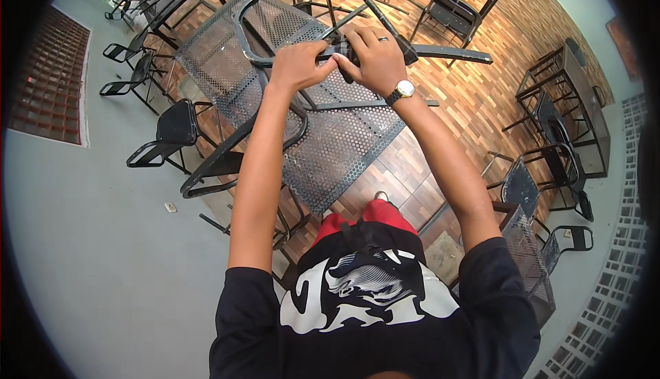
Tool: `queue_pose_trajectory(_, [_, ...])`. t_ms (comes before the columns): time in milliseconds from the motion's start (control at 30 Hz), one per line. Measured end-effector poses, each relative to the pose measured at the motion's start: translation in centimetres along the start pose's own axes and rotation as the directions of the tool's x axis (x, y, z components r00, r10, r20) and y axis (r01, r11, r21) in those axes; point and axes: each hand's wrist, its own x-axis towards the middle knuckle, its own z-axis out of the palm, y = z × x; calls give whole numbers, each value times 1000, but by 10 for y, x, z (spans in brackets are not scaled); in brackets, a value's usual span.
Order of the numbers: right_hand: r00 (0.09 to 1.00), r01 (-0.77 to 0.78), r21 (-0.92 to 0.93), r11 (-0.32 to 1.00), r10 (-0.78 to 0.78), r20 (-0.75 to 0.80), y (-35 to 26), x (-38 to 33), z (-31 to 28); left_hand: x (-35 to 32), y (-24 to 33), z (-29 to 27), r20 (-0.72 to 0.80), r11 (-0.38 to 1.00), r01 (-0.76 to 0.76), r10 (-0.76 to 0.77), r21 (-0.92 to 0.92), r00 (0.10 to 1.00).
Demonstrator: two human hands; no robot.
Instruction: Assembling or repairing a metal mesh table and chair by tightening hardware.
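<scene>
A dark metal chair (pixel 450 52) with square and bent tubes is tipped over above a perforated metal table (pixel 330 152). My left hand (pixel 299 66) closes round a frame tube at its middle. Right beside it, my right hand (pixel 375 59) grips the dark joint where several bars meet. The two thumbs almost touch. A watch sits on my right wrist and a ring on a finger of that hand. My fingers and palms hide the exact part being held. Another bent tube frame (pixel 206 162) leans at the table's left side, by my left forearm.
Black chairs (pixel 177 128) line the grey wall on the left. More chairs (pixel 520 186) and a dark table (pixel 581 104) stand along the right wall. A black chair (pixel 450 18) stands beyond my right hand. Wood-patterned tiles (pixel 460 111) cover the floor.
</scene>
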Motion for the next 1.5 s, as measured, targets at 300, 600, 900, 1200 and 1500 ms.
queue_pose_trajectory(300, [711,-475,-138,869,472,522,-2,48,1,5,-2,19,-154,996,-42,29,-79,988])
queue_pose_trajectory(600, [974,-121,-121,985,141,175,-7,8,8,2,-9,13,-159,995,-30,14,-99,987])
queue_pose_trajectory(900, [994,-11,-192,981,32,109,-3,3,13,6,3,13,-162,998,53,-58,-36,985])
queue_pose_trajectory(1200, [980,147,-111,983,-129,151,17,-7,7,3,-11,10,-181,999,-20,11,-46,983])
queue_pose_trajectory(1500, [996,-12,-111,994,22,92,-7,-2,15,6,-10,10,-106,996,10,-20,-93,994])
